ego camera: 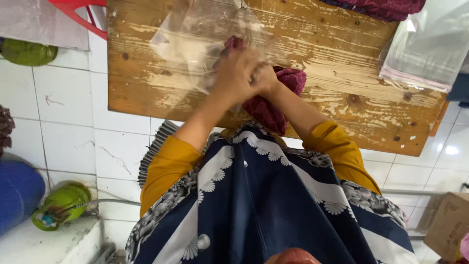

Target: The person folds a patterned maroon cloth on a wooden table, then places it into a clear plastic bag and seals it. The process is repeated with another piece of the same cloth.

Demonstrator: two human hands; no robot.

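On the far left we see white floor tiles, a green bottle (61,204) lying near a blue bundle (17,193), and a red stool (80,12) leg at the top edge. Moving right, the worn wooden desk (146,83) carries a clear plastic bag (195,36), its mouth turned toward us.

At the middle, our left hand (234,73) and right hand (266,78) meet at the bag's mouth, pressed close together. They are blurred, so we cannot tell how far each finger is curled, but both look closed around the maroon cloth (273,105). Part of the cloth shows inside the bag, above the left hand; the rest bunches out to the right of the hands and hangs off the desk's near edge toward our lap.

We judge the step in hand to be feeding the cloth into the bag. It looks partly done, since most of the cloth is outside. The next move seems to call for one hand holding the mouth wide while the other pushes the loose fabric in without snagging the thin film.

Further right, a stack of bags (425,49) lies on the desk, more maroon fabric (381,7) sits at the top edge, and a cardboard box (447,225) stands on the floor.
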